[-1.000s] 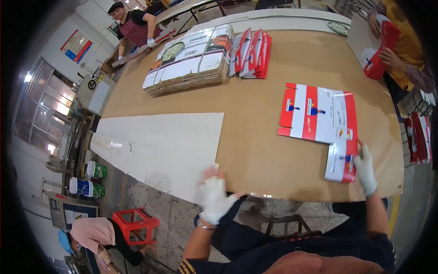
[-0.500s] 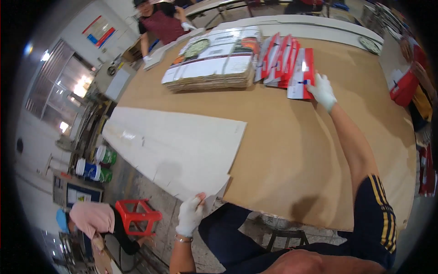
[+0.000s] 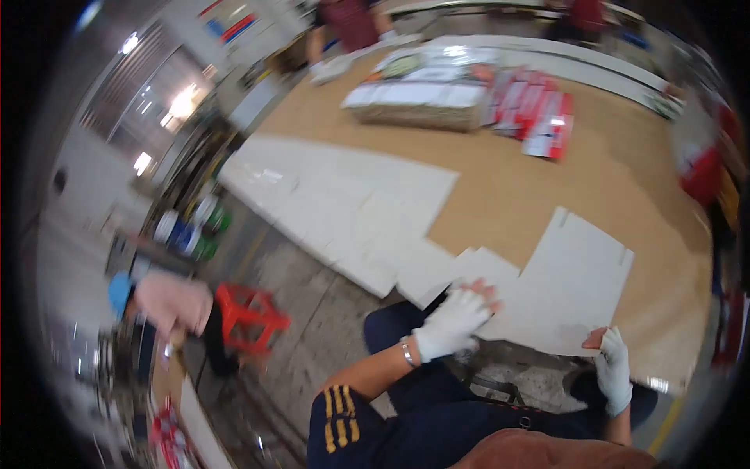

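A white die-cut cardboard sheet [image 3: 574, 270] with notched flaps lies at the table's near edge. My right hand [image 3: 613, 367], in a white fingerless-tip glove, pinches this sheet at its near right corner. My left hand [image 3: 457, 320], gloved the same way, rests over the sheet's left flap with fingers stretched out and bare fingertips showing; it is slightly blurred. Left of that sheet lies the larger white cardboard [image 3: 336, 203], its near end meeting the flap. Several red-and-white folded cards [image 3: 539, 117] lie fanned out at the back, apart from both hands.
A strapped stack of printed cardboard [image 3: 422, 98] stands at the back of the brown tabletop [image 3: 484, 203]. Across the table a person [image 3: 348, 27] works with gloved hands. At left, another person bends beside a red stool [image 3: 250, 316]; buckets [image 3: 191, 230] stand behind.
My right hand has left the red-and-white cards and come to the near edge. My left hand has let go of the larger cardboard's corner. A notched white sheet now lies before me.
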Tool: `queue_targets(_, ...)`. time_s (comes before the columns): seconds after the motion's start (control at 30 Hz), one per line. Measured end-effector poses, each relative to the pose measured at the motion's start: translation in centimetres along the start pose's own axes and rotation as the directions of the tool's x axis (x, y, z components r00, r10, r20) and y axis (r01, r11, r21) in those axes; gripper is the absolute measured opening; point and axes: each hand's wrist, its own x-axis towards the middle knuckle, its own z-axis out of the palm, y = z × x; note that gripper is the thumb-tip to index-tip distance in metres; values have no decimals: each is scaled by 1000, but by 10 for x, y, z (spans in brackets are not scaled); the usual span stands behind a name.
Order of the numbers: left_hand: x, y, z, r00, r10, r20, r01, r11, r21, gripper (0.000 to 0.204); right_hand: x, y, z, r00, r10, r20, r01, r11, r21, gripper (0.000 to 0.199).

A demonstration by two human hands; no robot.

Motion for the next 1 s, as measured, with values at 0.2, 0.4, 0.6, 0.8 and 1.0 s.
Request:
queue_targets(0.2,51,-17,49,949,279,-147,-309,914,-263,38,-79,72,-48,983,55,-174,-62,998,-34,15)
queue_targets(0.4,67,42,75,873,-332,-357,243,931,-270,33,-119,69,-25,952,19,-304,-179,842,-508,32)
queue_targets(0.6,88,62,79,885,415,-211,-465,818,-338,37,-102,57,-17,864,153,-479,-361,852,-379,60)
queue_targets(0.8,125,91,105,908,-98,-407,-71,922,-381,33,-93,52,-10,483,602,-636,-660,728,188,68)
queue_targets(1.0,132,131,98,980,144,-139,-145,989,5,69,-126,67,75,460,734,-500,-406,674,617,63)
